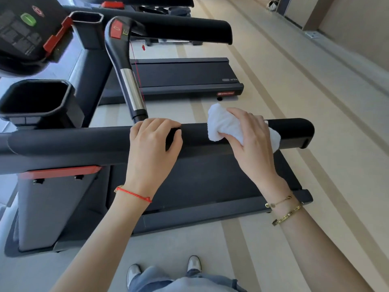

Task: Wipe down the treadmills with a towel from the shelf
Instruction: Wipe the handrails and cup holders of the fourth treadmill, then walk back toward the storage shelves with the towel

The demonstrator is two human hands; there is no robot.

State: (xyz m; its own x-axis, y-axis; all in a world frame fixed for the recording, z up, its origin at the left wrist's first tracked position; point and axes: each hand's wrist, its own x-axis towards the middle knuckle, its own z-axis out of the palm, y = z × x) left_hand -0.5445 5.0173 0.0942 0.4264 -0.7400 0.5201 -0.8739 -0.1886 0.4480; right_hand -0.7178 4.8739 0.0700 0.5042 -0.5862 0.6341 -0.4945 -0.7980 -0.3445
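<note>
Towel (226, 125) half hidden under right hand (250, 135) on handrail (84, 142)

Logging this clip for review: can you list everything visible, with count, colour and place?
Black padded treadmill handrail: one, black, across the middle, under both hands.
White folded towel: one, white, on the handrail near its right end.
Near treadmill belt deck: one, dark grey, below the handrail.
Far treadmill belt deck: one, dark grey, behind, on the floor.
Far black handrail: one, black, top centre.
Chrome-and-black grip bar: one, silver and black, red button on top, centre left.
Black cup holders: two, left side.
Console with green button: one, top left.
Beige striped floor: right side.
Left hand: one, red string bracelet, gripping the handrail.
Right hand: one, gold bracelets, holding the towel.
</note>
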